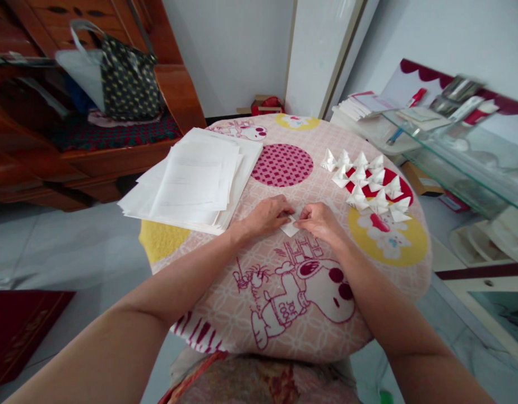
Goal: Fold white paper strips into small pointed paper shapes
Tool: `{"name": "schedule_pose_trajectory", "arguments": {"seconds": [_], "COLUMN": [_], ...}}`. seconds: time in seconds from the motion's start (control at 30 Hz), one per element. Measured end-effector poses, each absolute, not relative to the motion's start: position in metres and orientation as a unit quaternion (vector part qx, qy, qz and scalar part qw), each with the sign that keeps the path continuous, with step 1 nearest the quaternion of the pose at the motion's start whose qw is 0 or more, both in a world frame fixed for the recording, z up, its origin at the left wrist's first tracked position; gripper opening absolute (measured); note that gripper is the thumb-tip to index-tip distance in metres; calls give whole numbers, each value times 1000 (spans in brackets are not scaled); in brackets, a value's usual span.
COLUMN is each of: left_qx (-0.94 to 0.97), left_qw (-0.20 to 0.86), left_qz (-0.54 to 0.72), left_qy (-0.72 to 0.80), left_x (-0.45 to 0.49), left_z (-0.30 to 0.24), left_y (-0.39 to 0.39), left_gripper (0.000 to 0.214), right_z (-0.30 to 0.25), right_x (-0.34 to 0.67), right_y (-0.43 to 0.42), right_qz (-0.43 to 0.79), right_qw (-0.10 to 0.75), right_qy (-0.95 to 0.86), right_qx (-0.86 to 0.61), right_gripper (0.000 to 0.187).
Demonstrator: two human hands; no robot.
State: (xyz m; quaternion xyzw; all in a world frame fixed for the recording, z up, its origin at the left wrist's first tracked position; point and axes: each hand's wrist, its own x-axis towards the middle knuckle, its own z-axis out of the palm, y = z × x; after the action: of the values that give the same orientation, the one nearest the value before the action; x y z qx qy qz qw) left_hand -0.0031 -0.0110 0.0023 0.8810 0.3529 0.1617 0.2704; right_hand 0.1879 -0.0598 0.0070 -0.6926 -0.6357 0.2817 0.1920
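Note:
A small folded piece of white paper (290, 229) lies on the patterned tablecloth, pinched between my two hands. My left hand (271, 214) grips its left side with bent fingers. On the right side, my right hand (319, 220) holds it between thumb and fingers. The fingertips hide the paper's upper part. To the right stand several folded white paper boats (359, 178) in rows. A stack of white paper sheets (192, 179) lies to the left of my hands, its edges uneven.
The round table (225, 314) has a printed cloth. Beyond its right edge are a glass shelf (465, 163) with cups and a pile of papers (360, 106). A wooden bench (116, 160) with a dotted bag (128, 78) stands at the left. A red box (27, 331) rests on the floor.

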Motion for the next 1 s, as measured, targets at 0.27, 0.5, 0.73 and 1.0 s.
{"name": "schedule_pose_trajectory", "arguments": {"seconds": [0.27, 0.5, 0.73, 1.0], "left_qx": [842, 671, 596, 793], "left_qw": [343, 576, 657, 355], "left_qz": [184, 282, 312, 334], "left_qy": [374, 371, 341, 366], "left_x": [-4, -8, -4, -6], "left_z": [1, -1, -2, 2], "left_y": [-10, -9, -13, -15], "left_gripper": [8, 10, 11, 9], "right_z": [8, 5, 4, 12], "right_x": [191, 198, 192, 190], "right_y": [-61, -62, -62, -65], "right_qz": [332, 451, 432, 139], "right_qw": [208, 297, 371, 342], "right_qy": [-619, -557, -562, -735], "right_qx": [-681, -631, -600, -568], "right_gripper": [16, 24, 25, 31]}}
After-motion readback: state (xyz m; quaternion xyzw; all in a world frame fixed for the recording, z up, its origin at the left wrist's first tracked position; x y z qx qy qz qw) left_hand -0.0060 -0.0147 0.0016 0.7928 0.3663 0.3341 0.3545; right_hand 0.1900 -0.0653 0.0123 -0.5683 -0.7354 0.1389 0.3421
